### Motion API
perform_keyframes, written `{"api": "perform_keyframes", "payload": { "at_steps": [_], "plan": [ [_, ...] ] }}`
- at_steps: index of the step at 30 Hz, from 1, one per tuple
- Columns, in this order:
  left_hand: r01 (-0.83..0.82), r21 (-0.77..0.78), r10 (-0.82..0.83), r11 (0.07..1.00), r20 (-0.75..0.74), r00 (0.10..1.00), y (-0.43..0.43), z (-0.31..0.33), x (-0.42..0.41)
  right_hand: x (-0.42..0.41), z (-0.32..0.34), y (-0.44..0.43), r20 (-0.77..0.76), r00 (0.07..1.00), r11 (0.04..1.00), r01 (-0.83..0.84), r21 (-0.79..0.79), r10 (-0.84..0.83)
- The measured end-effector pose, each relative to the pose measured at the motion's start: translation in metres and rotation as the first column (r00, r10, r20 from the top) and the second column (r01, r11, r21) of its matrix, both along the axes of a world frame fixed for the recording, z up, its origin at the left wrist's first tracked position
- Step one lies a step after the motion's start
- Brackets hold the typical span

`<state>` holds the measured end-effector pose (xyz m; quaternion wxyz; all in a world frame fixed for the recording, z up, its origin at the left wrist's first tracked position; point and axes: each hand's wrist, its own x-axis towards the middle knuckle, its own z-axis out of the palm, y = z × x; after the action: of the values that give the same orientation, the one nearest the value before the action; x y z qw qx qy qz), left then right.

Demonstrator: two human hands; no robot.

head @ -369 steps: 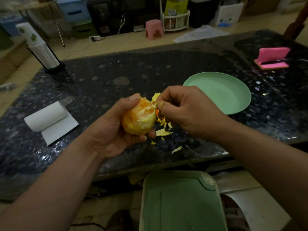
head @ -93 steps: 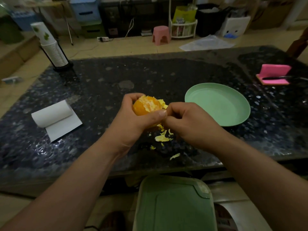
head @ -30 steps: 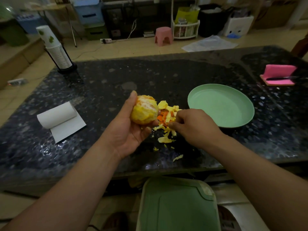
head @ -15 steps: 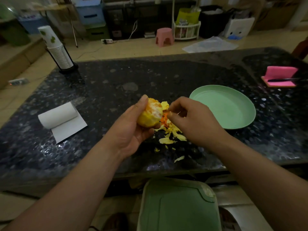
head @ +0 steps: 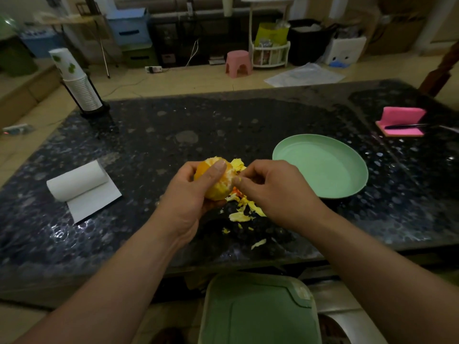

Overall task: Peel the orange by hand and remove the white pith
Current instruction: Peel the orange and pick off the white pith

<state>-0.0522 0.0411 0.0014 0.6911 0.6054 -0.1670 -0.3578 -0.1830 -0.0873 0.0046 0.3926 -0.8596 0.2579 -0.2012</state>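
Note:
My left hand (head: 191,192) grips the mostly peeled orange (head: 218,184) above the dark stone table (head: 154,135), thumb across its top. Orange flesh shows at the upper left; pale yellow pith covers the lower part. My right hand (head: 270,192) is against the fruit's right side, fingertips pinching a bit of pith on its surface. A pile of peel and pith scraps (head: 242,209) lies on the table just under and behind both hands.
An empty green plate (head: 320,167) sits to the right. A paper towel roll (head: 77,182) lies at the left, a paper cup stack (head: 77,83) at far left, a pink sponge with a knife (head: 402,121) at far right. A green lid (head: 258,311) is below the table edge.
My left hand has turned the orange, and its thumb now lies across the top. My right hand came back from the scrap pile to the fruit's right side.

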Motion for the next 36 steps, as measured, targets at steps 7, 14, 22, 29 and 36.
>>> {"api": "perform_keyframes", "payload": {
  "at_steps": [7,14,22,29,36],
  "plan": [
    [-0.014,-0.004,0.014,1.000,0.001,1.000,-0.0019,0.0021,-0.0019,0.0008,-0.0022,0.0029,-0.003,1.000,0.993,0.021,-0.117,-0.022],
    [0.045,-0.029,-0.049,0.999,-0.144,0.988,0.0028,0.0088,0.0030,-0.0030,0.0029,0.0050,0.107,0.994,0.996,-0.006,-0.086,0.015],
    [0.066,0.006,-0.065,0.998,-0.092,0.994,0.0052,0.0071,0.0060,-0.0016,0.0022,0.0055,0.170,0.984,0.978,-0.017,-0.206,0.053],
    [0.055,0.068,-0.056,0.996,0.011,0.998,0.0037,0.0045,0.0064,-0.0022,0.0009,0.0036,0.150,0.981,0.923,-0.054,-0.381,0.120],
    [0.056,0.097,-0.061,0.994,0.045,0.997,0.0040,0.0039,0.0053,-0.0013,0.0013,0.0074,0.150,0.980,0.882,-0.044,-0.469,0.129]
  ]
}}
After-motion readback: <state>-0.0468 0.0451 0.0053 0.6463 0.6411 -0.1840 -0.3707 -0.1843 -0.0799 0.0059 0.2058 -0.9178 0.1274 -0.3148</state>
